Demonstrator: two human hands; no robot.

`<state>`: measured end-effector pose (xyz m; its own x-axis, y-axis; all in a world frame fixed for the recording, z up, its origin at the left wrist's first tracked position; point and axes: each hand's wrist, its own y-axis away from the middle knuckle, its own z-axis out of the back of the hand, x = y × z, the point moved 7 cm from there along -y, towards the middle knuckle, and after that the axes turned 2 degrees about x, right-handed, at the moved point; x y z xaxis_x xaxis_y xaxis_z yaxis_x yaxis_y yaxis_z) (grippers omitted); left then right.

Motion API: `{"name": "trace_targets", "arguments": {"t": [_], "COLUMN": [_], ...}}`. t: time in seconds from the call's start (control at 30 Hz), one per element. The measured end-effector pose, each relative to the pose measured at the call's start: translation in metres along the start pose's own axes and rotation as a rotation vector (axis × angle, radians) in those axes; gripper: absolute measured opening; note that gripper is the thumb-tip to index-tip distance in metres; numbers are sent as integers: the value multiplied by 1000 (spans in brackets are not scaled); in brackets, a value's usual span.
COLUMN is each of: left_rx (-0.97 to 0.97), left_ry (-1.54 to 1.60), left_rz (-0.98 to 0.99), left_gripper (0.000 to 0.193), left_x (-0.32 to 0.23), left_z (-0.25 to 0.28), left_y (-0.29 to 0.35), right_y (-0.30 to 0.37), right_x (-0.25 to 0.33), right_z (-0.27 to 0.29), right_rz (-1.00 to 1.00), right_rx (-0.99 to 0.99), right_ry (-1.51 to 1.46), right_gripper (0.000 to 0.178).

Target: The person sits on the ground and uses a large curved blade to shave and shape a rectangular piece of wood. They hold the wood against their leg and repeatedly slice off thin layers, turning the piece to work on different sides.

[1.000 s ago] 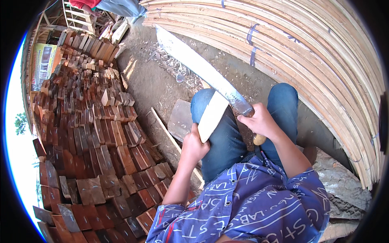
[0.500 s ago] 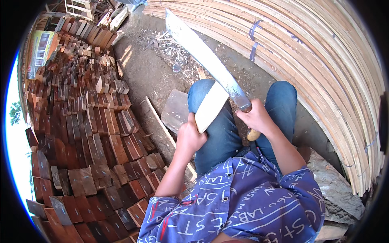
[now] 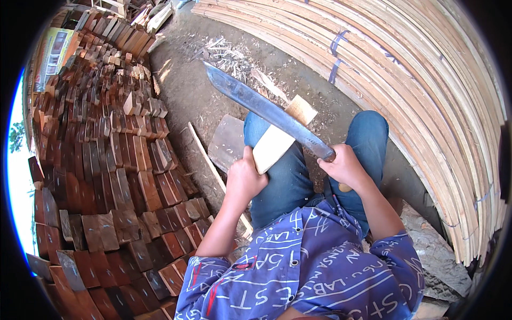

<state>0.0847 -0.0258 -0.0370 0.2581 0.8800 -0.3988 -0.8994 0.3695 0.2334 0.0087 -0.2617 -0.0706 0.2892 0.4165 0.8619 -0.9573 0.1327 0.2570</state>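
Observation:
My left hand [image 3: 247, 174] is closed round the near end of a short pale wooden board [image 3: 273, 149], which slants away over my left knee. Its far end shows beyond the blade, rough and darker than the smooth near part. In my right hand [image 3: 344, 166] is the handle of a machete [image 3: 261, 105] with a long grey blade. The blade lies across the board's upper part in the picture and points to the far left; whether it touches the wood I cannot tell. Most of the handle is hidden by my fingers.
Stacked reddish-brown wood blocks [image 3: 101, 176] fill the left side. Long pale strips [image 3: 384, 58], tied with dark bands, curve along the right. Wood shavings [image 3: 229, 56] litter the ground ahead. A flat block [image 3: 226, 141] and a thin stick [image 3: 205, 154] lie beside my left leg.
The machete has swung lower, its tip moving nearer and its blade turning flatter across the board. A long wood sliver now shows past the board's far end. My left hand keeps its grip.

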Motion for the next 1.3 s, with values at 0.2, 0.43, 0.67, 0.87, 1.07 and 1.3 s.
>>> {"name": "trace_targets", "arguments": {"t": [0.2,0.43,0.67,0.87,1.07,1.3], "left_rx": [-25,-28,-24,-50,-16,-48], "left_ry": [52,39,-38,39,-39,48], "left_rz": [-10,-2,36,-17,40,27], "left_gripper": [29,28,28,29,27,27], "left_x": [2,0,-8,0,-9,-1], "left_z": [-1,4,6,5,12,2], "left_y": [6,6,3,8,5,7], "right_y": [-2,3,10,8,17,14], "right_x": [15,10,-17,-4,-13,-10], "right_z": [2,9,-7,12,2,-2], "right_rz": [-127,17,16,-68,-33,-312], "right_rx": [51,59,-23,-3,18,138], "right_ry": [-261,-93,6,-192,-7,-297], "right_gripper": [20,19,21,22,19,23]}}
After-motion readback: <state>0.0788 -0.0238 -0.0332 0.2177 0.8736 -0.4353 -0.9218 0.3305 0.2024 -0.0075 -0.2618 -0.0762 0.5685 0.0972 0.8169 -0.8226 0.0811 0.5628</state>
